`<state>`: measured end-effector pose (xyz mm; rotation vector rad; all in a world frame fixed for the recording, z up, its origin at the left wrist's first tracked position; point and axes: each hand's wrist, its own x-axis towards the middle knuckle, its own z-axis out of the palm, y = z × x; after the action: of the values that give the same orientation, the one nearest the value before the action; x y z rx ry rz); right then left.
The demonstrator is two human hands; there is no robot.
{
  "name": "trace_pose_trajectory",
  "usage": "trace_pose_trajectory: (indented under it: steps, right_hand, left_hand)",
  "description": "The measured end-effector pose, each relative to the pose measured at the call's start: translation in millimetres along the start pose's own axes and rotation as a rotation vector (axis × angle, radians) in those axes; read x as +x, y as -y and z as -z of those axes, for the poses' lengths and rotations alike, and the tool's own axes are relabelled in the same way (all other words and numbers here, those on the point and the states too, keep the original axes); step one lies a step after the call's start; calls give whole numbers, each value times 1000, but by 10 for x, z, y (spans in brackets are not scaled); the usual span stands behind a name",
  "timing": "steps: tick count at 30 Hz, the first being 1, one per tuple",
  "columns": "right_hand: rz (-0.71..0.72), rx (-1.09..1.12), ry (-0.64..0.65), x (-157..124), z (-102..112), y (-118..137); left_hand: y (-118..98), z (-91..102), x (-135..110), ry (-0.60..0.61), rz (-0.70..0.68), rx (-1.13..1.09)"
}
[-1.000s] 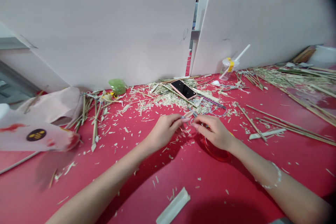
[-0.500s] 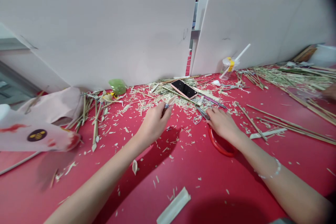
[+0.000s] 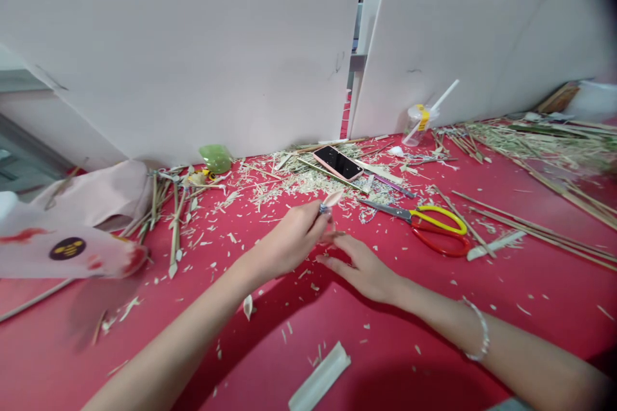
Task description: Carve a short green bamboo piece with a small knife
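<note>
My left hand (image 3: 295,245) pinches a small pale sliver of bamboo or reed (image 3: 333,198), with a bluish binding (image 3: 322,209) around its base. My right hand (image 3: 361,268) lies open and empty just below it, fingertips almost touching my left hand. To the right, a pair of scissors (image 3: 434,225) with yellow and red handles rests on the red table (image 3: 385,347), its blades pointing left. A thin beaded or twisted cord (image 3: 369,216) lies near the blade tips.
Pale shavings and cut stalks litter the table. A pink-cased phone (image 3: 338,163) lies in the shavings, with a plastic cup and straw (image 3: 419,125) behind it. White panels (image 3: 178,58) stand along the far edge. Long stalks (image 3: 544,154) lie right, and pink sheets (image 3: 91,192) lie left.
My right hand has let go of the scissors, which now lie open to view, and has moved left and down. My left hand has shifted right with the sliver still in it.
</note>
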<state>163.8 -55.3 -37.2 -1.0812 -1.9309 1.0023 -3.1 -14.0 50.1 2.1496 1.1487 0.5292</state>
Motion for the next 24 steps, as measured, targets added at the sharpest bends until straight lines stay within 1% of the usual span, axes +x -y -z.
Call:
trace_pose_trajectory:
  steps: [2,4,6,8,10,12,13,15,16,17,19,20,21,22,23,24]
  right_hand:
    - [-65,224,20,-20,-21,29]
    - [-73,382,75,-45,-34,64]
    - [-71,441,106,-81,-54,115]
    - [-75,455,120,-119,-67,168]
    - [-76,482,112,-136,-55,195]
    - [-94,508,20,-119,-6,172]
    - [-114,519,-57,-97,30,141]
    - [-182,542,-188,-35,111,53]
    - [-207,564,-254,-2,149,2]
    - [-224,588,-305,29,181,-46]
    - [-243,619,-352,75,221,-126]
    - [-251,629,-355,88,230,-151]
    - [-258,632,-349,94,232,-166]
    - [-262,630,-341,95,229,-170]
    - [-263,624,-335,92,224,-167]
    - [-262,613,-330,86,219,-157]
  left_hand:
    - [-41,-38,-25,56,-28,-158]
    - [-90,-88,-54,79,-23,-350]
    - [-142,-127,-80,126,15,-516]
    - [-181,-124,-101,159,9,-555]
    - [-190,-55,-117,196,-47,-446]
    - [-147,77,-134,252,-95,-222]
    - [-104,159,-145,253,-93,-71]
    - [22,321,-180,148,-25,231]
    - [99,385,-205,112,46,368]
    - [180,431,-235,128,126,481]
    - [337,455,-314,155,247,670]
    - [406,438,-363,171,300,701]
    - [466,411,-417,219,359,694]
    - [516,379,-474,278,413,669]
    - [557,351,-533,353,404,606]
    - [590,333,-592,450,444,556]
